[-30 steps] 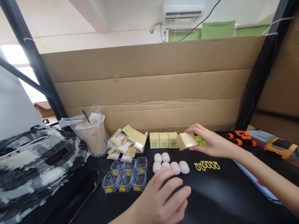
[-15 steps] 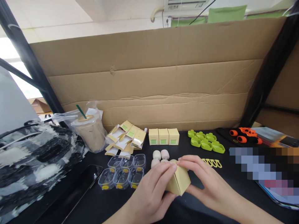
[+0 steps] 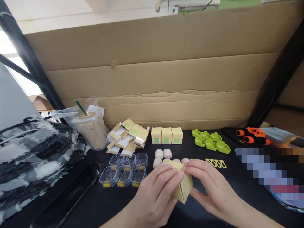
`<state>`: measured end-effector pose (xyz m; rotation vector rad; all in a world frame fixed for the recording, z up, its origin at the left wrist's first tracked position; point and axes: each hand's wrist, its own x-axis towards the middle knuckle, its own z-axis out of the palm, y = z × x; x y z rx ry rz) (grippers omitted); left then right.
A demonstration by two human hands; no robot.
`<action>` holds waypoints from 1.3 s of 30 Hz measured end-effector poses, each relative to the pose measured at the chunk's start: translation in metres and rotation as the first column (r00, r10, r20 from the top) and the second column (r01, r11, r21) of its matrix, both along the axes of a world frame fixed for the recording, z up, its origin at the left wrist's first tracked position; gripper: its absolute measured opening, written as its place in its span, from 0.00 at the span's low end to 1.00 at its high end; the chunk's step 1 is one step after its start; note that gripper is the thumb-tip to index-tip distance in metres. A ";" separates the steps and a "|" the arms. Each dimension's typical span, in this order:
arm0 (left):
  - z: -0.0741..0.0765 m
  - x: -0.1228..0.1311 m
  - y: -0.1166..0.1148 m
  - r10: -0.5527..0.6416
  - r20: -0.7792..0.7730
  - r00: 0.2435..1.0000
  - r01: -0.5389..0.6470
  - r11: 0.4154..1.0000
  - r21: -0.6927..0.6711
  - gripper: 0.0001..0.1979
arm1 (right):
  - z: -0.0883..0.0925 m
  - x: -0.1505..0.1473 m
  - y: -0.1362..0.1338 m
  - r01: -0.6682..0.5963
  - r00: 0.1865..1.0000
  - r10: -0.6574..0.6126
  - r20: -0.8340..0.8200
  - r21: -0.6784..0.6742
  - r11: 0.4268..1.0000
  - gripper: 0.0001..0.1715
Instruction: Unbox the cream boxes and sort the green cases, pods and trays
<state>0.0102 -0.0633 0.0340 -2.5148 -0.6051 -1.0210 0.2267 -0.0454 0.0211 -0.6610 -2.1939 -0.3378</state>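
Note:
Between my two hands is a small pale-yellow cardboard box (image 3: 183, 187), tilted with an edge towards me. My left hand (image 3: 158, 191) wraps its left side, fingers over the top. My right hand (image 3: 209, 183) grips the right side with fingertips on the upper edge and thumb low. Just behind the box, several white and pinkish rounded pieces (image 3: 167, 154) stand on the table, some partly hidden by my hands. Farther back, three made-up boxes (image 3: 166, 136) of the same kind stand in a row, green labels facing me.
Clear plastic cups (image 3: 123, 175) and a pile of flattened boxes (image 3: 128, 134) lie left. Green flower-shaped pieces (image 3: 211, 144) and yellow rings (image 3: 216, 163) are right. A bagged drink cup (image 3: 91, 129), a phone (image 3: 68, 193) and an orange-wheeled toy car (image 3: 254, 134) stand around; cardboard (image 3: 152, 76) walls the back.
My left fingers have shifted over the top of the box, which has turned slightly. My right hand keeps its grip. The camera view has tipped downward a little.

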 end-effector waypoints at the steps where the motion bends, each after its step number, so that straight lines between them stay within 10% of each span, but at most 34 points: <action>1: 0.000 0.000 0.000 -0.004 0.001 1.000 0.004 1.000 -0.005 0.22 | -0.001 0.000 0.000 0.001 1.000 -0.001 0.004 0.002 1.000 0.15; 19: 0.003 -0.001 -0.002 0.080 0.141 0.987 -0.048 0.975 -0.218 0.32 | -0.003 0.005 -0.001 -0.017 0.993 0.024 -0.115 0.057 0.998 0.22; 25: 0.002 -0.002 -0.002 0.122 0.170 0.978 -0.081 0.970 -0.231 0.31 | 0.003 0.000 -0.009 -0.332 0.921 0.351 -0.166 0.132 0.934 0.06; 30: 0.002 -0.001 0.001 0.038 0.165 0.986 -0.011 0.986 -0.166 0.21 | 0.011 0.001 -0.015 -0.449 0.885 0.442 -0.147 -0.018 0.894 0.16; 39: 0.000 -0.008 0.004 -0.047 0.058 0.997 0.053 0.992 -0.113 0.09 | 0.016 0.002 0.000 -0.144 0.979 0.144 0.142 -0.014 0.990 0.12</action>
